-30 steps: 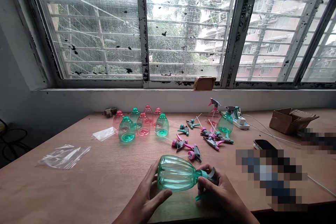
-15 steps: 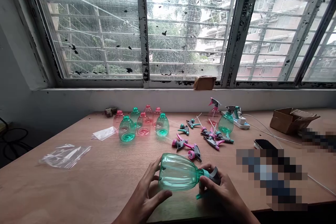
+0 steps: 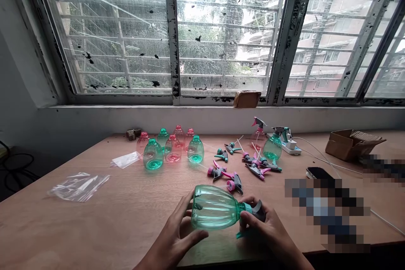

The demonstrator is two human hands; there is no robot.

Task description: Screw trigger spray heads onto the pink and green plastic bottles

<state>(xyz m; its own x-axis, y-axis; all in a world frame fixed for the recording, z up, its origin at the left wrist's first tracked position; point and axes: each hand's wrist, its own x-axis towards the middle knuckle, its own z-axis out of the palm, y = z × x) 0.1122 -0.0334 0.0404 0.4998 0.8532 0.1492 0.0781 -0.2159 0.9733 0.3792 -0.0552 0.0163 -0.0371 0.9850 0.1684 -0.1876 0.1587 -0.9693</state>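
A clear green spray bottle [image 3: 215, 207] lies on its side in the air above the front of the table, its base to the left. My left hand [image 3: 175, 234] cups the base end, fingers behind it and thumb below. My right hand [image 3: 268, 228] grips the neck and the grey and teal trigger head [image 3: 257, 211], which sits on the bottle's mouth. Part of the trigger is hidden by the right fingers. Just beyond the bottle lies a pink and grey trigger head [image 3: 234, 184], with another pink one [image 3: 216, 171] behind it.
Several capless green [image 3: 153, 155] and pink bottles [image 3: 173, 149] stand at the back left. More trigger heads [image 3: 255, 169] lie in the middle. Two bottles with heads, one pink [image 3: 258, 136], one green [image 3: 272, 147], stand near a power strip [image 3: 291, 148]. Plastic bags [image 3: 80, 186] lie left.
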